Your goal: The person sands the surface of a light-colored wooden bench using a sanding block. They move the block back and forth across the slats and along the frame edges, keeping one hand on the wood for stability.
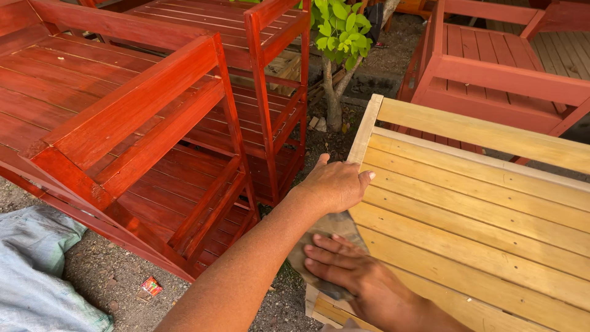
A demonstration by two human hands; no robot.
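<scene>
An unpainted, pale yellow slatted wooden panel [479, 209] fills the right side of the head view. My left hand [335, 184] grips its left edge rail, with the fingers curled over the top. Just below it, a grey-brown sheet of sandpaper [329, 226] is folded over the same edge. My right hand [362, 280] presses flat on the sheet, fingers pointing left. The lower part of the sheet is hidden under this hand.
Red-painted slatted wooden furniture [141, 104] stands close on the left, with more [491, 67] at the top right. A small leafy tree [335, 67] grows between them. On the gravel ground lie a grey cloth [37, 270] and a small red wrapper [151, 286].
</scene>
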